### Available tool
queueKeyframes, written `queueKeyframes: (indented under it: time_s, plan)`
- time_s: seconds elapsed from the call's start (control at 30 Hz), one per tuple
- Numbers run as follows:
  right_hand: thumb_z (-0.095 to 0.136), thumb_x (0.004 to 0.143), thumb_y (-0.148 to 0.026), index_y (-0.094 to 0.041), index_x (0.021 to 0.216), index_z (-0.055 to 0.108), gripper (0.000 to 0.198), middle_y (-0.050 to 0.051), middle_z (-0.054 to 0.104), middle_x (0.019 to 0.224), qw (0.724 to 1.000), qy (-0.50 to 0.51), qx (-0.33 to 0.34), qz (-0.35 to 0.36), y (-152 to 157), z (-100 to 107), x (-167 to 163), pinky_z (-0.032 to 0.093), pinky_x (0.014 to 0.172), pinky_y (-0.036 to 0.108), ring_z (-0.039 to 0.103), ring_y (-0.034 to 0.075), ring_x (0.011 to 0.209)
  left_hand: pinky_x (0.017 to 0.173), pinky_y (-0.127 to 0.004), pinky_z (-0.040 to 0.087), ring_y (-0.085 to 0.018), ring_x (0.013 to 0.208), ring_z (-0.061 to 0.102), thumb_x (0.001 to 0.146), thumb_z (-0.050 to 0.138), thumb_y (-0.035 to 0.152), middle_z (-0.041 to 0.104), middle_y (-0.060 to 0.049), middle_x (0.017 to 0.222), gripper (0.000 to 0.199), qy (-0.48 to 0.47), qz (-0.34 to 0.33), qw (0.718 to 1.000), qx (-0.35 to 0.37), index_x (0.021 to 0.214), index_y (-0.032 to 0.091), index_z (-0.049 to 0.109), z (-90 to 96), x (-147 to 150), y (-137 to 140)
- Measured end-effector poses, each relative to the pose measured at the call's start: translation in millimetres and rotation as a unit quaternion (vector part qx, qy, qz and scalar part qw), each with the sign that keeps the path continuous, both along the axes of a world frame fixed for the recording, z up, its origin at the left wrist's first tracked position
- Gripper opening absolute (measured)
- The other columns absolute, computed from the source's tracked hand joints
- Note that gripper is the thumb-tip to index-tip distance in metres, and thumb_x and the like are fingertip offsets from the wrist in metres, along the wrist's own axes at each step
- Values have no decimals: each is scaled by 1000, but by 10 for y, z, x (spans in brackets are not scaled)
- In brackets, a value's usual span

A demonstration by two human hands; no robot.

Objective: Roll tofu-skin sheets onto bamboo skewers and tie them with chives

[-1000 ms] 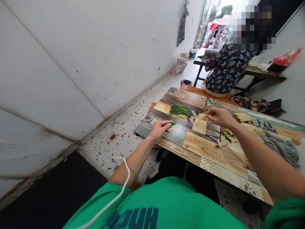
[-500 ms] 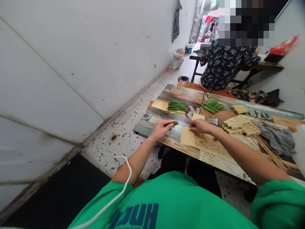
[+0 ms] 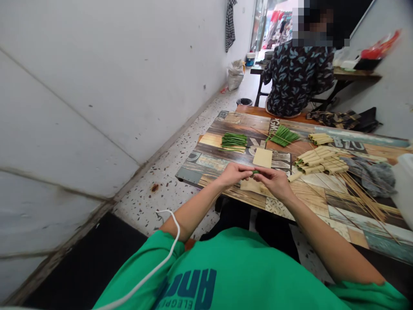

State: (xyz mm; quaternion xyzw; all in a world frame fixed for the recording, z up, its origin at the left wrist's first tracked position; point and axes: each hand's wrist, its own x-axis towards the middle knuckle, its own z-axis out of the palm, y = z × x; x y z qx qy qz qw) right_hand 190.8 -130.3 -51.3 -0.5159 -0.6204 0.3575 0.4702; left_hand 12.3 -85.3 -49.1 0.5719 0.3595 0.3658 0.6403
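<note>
Your right hand [image 3: 272, 179] has moved in beside your left hand [image 3: 234, 175]; both pinch green stalks [image 3: 255, 172] over one sheet [image 3: 251, 186]. Many rolls [image 3: 314, 158] lie done on the surface [image 3: 213, 161]; another sheet [image 3: 263, 158] and two green piles [image 3: 234, 140] seem left.

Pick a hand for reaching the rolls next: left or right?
Right, probably. The right hand is nearer the rolls, on their side; the left hand would have to cross past it. Both meet at the green piece, so neither looks free.
</note>
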Motion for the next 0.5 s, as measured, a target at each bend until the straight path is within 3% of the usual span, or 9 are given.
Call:
queueKeyframes:
  time_s: [0.13, 0.23, 0.37, 0.5]
  plan:
    - [77, 66, -52, -15, 89, 77, 43, 6, 73, 69, 997, 63, -38, -11, 26, 24, 95, 57, 59, 30, 67, 17, 58, 56, -20, 45, -9, 56, 58, 64, 83, 23, 70, -4, 63, 30, 52, 8, 998, -40, 90, 10, 78, 120, 48, 63]
    - [79, 63, -50, -15, 82, 76, 40, 6, 72, 68, 998, 43, -44, 2, 27, -45, 139, 54, 56, 29, 65, 16, 56, 60, -23, 49, -12, 61, 63, 65, 82, 21, 73, -7, 68, 28, 83, 7, 996, -36, 91, 11, 78, 79, 23, 41]
    - [74, 67, -45, -17, 78, 75, 31, 5, 73, 71, 999, -29, -26, 20, 14, -192, 179, 53, 57, 29, 64, 17, 60, 75, -29, 54, -19, 77, 70, 68, 79, 23, 77, -8, 81, 20, 119, 11, 990, 75, 87, 15, 79, -107, -36, -31]
    - [67, 76, -39, -19, 79, 74, 21, 6, 75, 81, 992, -107, 44, 41, -4, -251, 235, 55, 70, 31, 68, 18, 73, 83, -31, 54, -20, 86, 71, 74, 75, 22, 77, -5, 90, 9, 139, 13, 966, 218, 82, 21, 79, -249, -49, -86]
